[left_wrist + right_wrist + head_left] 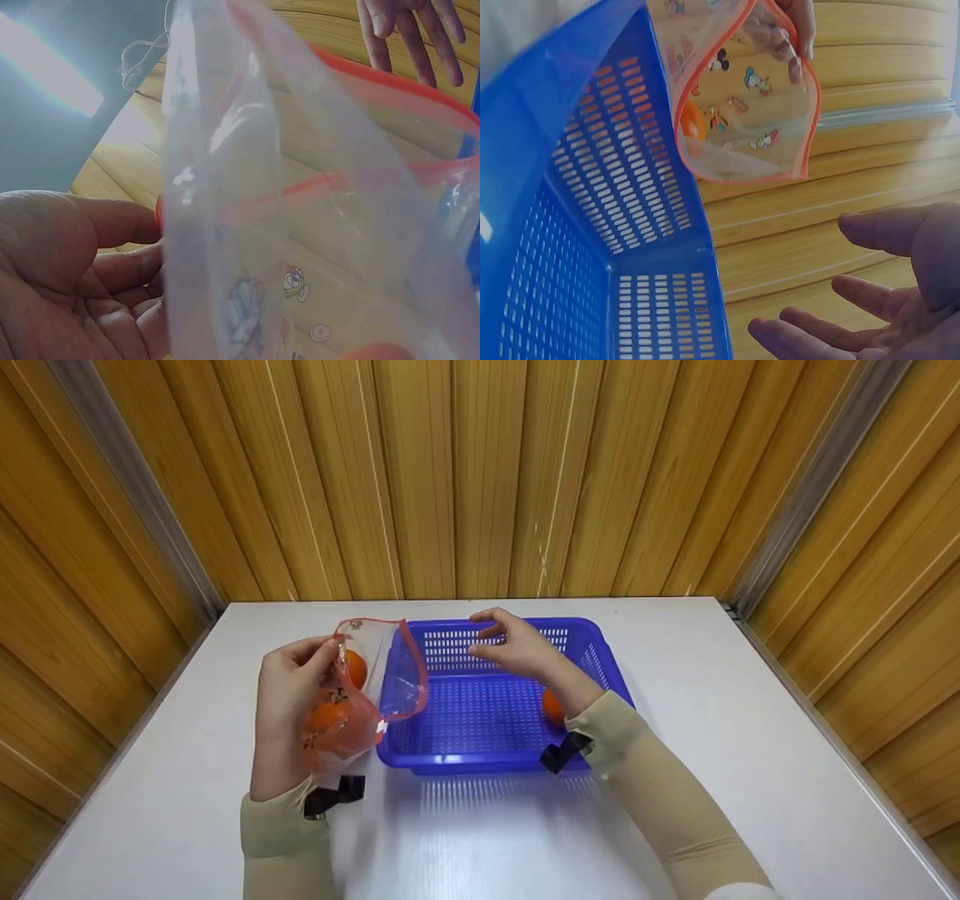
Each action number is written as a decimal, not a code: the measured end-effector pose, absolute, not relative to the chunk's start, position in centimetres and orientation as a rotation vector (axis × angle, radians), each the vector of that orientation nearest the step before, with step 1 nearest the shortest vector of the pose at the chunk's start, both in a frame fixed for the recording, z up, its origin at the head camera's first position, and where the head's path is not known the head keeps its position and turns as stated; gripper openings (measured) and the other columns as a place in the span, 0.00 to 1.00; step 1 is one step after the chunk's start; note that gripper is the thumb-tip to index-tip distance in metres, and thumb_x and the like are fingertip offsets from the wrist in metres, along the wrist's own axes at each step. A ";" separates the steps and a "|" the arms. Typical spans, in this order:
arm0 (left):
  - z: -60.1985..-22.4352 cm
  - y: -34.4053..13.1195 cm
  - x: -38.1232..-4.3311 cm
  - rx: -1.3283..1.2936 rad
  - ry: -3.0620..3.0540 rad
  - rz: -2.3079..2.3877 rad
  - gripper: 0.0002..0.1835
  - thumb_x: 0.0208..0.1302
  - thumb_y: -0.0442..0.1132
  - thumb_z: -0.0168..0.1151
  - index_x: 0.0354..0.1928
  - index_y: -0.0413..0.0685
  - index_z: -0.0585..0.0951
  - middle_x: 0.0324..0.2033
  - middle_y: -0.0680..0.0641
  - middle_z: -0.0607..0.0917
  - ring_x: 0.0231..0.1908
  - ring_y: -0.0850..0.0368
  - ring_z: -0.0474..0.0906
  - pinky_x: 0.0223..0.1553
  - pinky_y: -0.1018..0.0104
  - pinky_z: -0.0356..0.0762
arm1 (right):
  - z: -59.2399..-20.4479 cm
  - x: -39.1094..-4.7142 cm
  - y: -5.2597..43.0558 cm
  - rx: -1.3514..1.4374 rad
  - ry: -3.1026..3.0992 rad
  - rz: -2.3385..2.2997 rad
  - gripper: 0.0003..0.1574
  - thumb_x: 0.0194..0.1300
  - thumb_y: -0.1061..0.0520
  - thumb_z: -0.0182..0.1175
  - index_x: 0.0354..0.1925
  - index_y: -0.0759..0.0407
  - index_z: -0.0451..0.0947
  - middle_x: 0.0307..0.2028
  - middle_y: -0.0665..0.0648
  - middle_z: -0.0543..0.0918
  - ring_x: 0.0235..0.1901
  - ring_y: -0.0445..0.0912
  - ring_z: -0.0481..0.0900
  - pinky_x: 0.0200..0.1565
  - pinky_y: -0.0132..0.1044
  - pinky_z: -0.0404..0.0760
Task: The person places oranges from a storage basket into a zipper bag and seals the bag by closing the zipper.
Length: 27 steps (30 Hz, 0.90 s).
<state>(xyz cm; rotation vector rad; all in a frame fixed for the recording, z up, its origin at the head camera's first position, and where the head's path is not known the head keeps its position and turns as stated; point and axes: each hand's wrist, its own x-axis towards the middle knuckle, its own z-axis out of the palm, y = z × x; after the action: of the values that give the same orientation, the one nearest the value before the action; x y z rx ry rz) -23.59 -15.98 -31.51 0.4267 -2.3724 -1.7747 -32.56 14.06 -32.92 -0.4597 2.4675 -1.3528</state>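
Note:
My left hand [289,682] pinches the red-edged rim of a clear zip bag [341,754] printed with small cartoon figures. The bag's mouth gapes toward the right. Inside it, seen through the plastic, lie oranges [355,669]. My right hand [517,649] hovers over the blue basket [487,760], its fingers apart and loosely bent, with nothing between them. One orange [553,707] sits at the basket's right side, partly hidden by my right wrist. In the right wrist view, the bag [742,142] stands beyond the basket's rim [697,202], with thumb and fingers spread nearby.
The basket has slotted walls and stands on a white table [480,840]. The bag's open edge overlaps the basket's left rim in the head view. Ridged wood-look panels [480,480] rise behind the table and on both sides.

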 end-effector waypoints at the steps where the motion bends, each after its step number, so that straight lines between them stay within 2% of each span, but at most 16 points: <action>1: -31.5 -16.0 -23.6 0.427 -2.367 -1.778 0.22 0.76 0.48 0.60 0.61 0.40 0.83 0.34 0.52 0.84 0.32 0.63 0.81 0.36 0.76 0.86 | -32.9 -32.7 14.2 -0.465 2.491 -1.314 0.35 0.70 0.52 0.66 0.71 0.49 0.68 0.68 0.65 0.75 0.65 0.61 0.77 0.62 0.55 0.82; 7: -31.5 -16.0 -23.5 0.415 -2.357 -1.784 0.23 0.75 0.49 0.60 0.61 0.39 0.83 0.32 0.54 0.84 0.30 0.64 0.81 0.34 0.75 0.86 | -33.0 -34.0 15.2 -0.512 2.623 -0.999 0.39 0.66 0.55 0.68 0.72 0.56 0.68 0.69 0.69 0.73 0.70 0.63 0.72 0.70 0.58 0.74; 11: -31.5 -16.0 -23.4 0.412 -2.366 -1.770 0.23 0.75 0.50 0.60 0.60 0.40 0.83 0.29 0.55 0.83 0.28 0.64 0.82 0.32 0.73 0.86 | -33.3 -34.8 15.7 -0.525 2.686 -0.734 0.39 0.62 0.56 0.71 0.69 0.59 0.71 0.68 0.69 0.74 0.70 0.63 0.71 0.72 0.57 0.71; 15: -31.5 -16.0 -23.4 0.414 -2.356 -1.785 0.22 0.75 0.48 0.60 0.60 0.39 0.83 0.29 0.55 0.84 0.28 0.65 0.82 0.33 0.73 0.86 | -33.5 -35.1 16.2 -0.470 2.683 -0.518 0.40 0.59 0.55 0.74 0.68 0.58 0.73 0.69 0.66 0.74 0.71 0.61 0.71 0.74 0.54 0.69; 23: -31.5 -16.0 -23.4 0.416 -2.347 -1.804 0.22 0.75 0.47 0.60 0.61 0.39 0.83 0.31 0.55 0.84 0.28 0.64 0.82 0.34 0.73 0.87 | -33.9 -35.3 16.8 -0.326 2.583 -0.275 0.39 0.58 0.55 0.76 0.67 0.54 0.76 0.66 0.61 0.78 0.67 0.58 0.75 0.70 0.55 0.74; 27: -31.5 -16.0 -23.5 0.419 -2.352 -1.802 0.22 0.75 0.48 0.60 0.61 0.39 0.83 0.32 0.54 0.84 0.30 0.64 0.82 0.36 0.75 0.86 | -34.0 -35.4 17.3 -0.280 2.540 -0.203 0.39 0.56 0.57 0.76 0.66 0.54 0.77 0.65 0.61 0.79 0.65 0.59 0.76 0.66 0.55 0.78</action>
<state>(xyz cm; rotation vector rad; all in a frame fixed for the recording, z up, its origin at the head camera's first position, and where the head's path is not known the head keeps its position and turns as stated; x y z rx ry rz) -23.49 -15.99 -31.50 0.4187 -2.3519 -1.8021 -35.41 17.34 -33.97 -0.2798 2.5404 -0.2035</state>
